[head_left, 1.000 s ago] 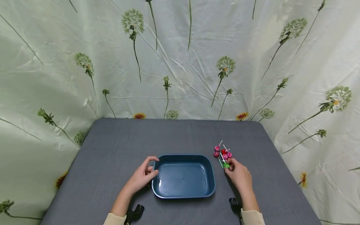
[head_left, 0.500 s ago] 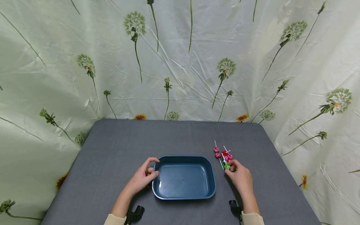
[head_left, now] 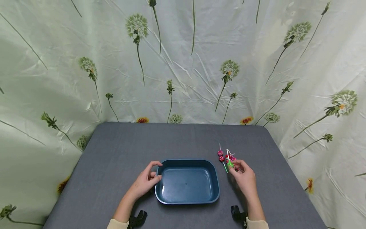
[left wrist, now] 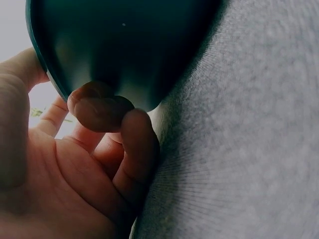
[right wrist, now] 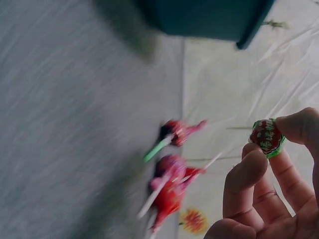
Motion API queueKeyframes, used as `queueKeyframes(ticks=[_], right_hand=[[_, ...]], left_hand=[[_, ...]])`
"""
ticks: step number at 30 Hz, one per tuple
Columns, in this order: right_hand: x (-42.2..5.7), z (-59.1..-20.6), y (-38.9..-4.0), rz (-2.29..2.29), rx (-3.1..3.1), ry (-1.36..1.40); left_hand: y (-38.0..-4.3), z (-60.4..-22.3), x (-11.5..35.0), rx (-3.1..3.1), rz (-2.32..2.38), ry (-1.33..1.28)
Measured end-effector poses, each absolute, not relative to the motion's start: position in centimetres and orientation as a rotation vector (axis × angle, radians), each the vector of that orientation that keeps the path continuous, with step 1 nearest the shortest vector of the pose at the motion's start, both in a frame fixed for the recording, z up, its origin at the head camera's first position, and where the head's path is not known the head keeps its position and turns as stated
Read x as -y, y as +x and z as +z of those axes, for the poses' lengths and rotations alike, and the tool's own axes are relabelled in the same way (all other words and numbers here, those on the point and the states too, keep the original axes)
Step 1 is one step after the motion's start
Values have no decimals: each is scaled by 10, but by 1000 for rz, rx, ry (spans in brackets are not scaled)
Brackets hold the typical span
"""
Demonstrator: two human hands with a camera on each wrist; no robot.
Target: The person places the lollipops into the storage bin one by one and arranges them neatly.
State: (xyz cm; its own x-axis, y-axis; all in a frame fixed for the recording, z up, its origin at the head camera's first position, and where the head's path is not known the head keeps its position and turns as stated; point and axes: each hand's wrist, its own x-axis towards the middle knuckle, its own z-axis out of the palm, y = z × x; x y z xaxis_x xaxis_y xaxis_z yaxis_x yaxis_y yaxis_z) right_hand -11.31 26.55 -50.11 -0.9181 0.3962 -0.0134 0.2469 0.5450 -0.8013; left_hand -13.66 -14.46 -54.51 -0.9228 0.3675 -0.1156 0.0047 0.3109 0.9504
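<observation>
In the head view, my left hand [head_left: 144,182] holds the left end of a blue rectangular tray [head_left: 187,203], thumb and index finger at its rim. Curled fingers press the tray's outer wall in the left wrist view. My right hand [head_left: 245,178], right of the tray, pinches a green-wrapped lollipop [right wrist: 267,137] by its candy head between thumb and fingertips. It is lifted above the table, and its white stick points away from me. Behind it lie several pink and red lollipops [right wrist: 169,184], partly hidden by the hand in the head view. One red lollipop [head_left: 221,159] has a green stick.
A grey cloth covers the table [head_left: 128,143]. Behind and beside it hangs a pale curtain [head_left: 183,63] printed with dandelions. Each wrist wears a black camera mount [head_left: 138,219].
My right hand has raised the green lollipop from the pile. One pink lollipop's stick has swung upright in the head view. My left hand has stayed at the tray.
</observation>
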Motion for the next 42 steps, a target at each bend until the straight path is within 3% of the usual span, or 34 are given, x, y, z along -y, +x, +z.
queueKeyframes(ticks=[12, 42], right_hand=[[-236, -477, -109, 1591, 2511, -437], [-145, -483, -103, 1808, 2625, -74]], left_hand=[[-137, -545, 143, -2262, 1660, 353], [-136, -545, 142, -2268, 1646, 342]])
